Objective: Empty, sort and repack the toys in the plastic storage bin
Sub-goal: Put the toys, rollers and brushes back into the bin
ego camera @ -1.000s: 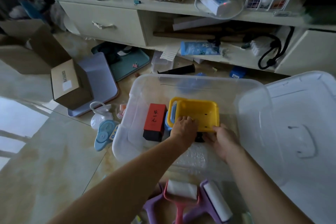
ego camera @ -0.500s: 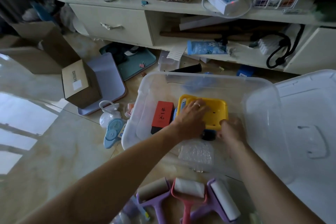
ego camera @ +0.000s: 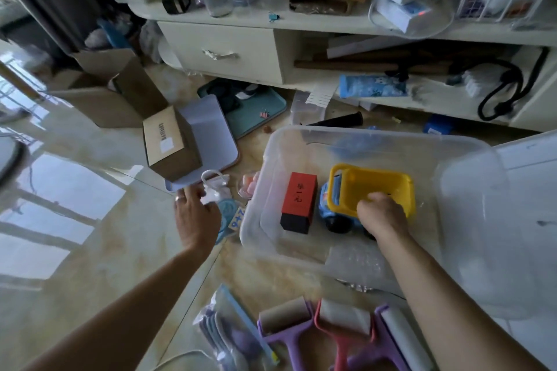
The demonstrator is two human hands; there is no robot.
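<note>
Head view: we're reaching L hand [ego camera: 196, 217], fingers loose & holding nothing, toward the small white toy [ego camera: 214, 190] on the floor just past our fingertips, left of the clear bin [ego camera: 376, 138]. R hand [ego camera: 380, 214] is curling over the near rim of the yellow-and-blue toy truck [ego camera: 367, 190], sitting in the bin beside the red box [ego camera: 298, 202]. L is nearer.

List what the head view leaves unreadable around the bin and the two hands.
- Right hand: fingertips dip into the yellow toy truck, so the grip is unclear.
- Left hand: covers part of the blue toy; contact with it or the white pouch is unclear.
- Red box: label too small to read.
- Plastic storage bin: a blue shape behind its far wall is blurred.
</note>
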